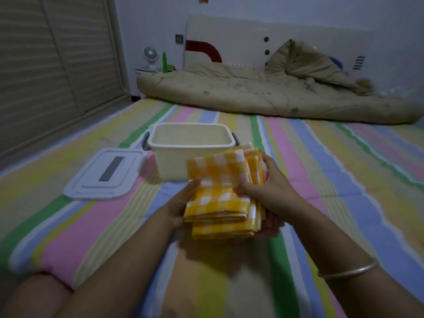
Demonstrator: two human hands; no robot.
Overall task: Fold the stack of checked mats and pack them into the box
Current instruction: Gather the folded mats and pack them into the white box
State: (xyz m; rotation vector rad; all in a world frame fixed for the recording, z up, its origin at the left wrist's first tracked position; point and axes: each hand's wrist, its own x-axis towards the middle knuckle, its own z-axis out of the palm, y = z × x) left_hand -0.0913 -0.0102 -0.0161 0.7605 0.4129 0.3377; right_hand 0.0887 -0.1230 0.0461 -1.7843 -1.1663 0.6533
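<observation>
A folded stack of yellow-and-white checked mats (pixel 220 198) is held just above the striped bed, in front of the box. My left hand (pixel 181 205) supports the stack from its left side and underneath. My right hand (pixel 268 189) grips the right side, thumb on top, fingers wrapped round the edge. The top mat's far part stands bent upward, leaning against the box's near wall. The white plastic box (pixel 160 145) stands open, with dark clips at both ends, and nothing shows inside it.
The box's pale lid (pixel 105 175) lies flat to the left of the box. A beige quilt (pixel 263 95) and pillow lie bunched at the head of the bed. A small fan (pixel 150 57) and green bottle (pixel 164 61) stand on a bedside shelf.
</observation>
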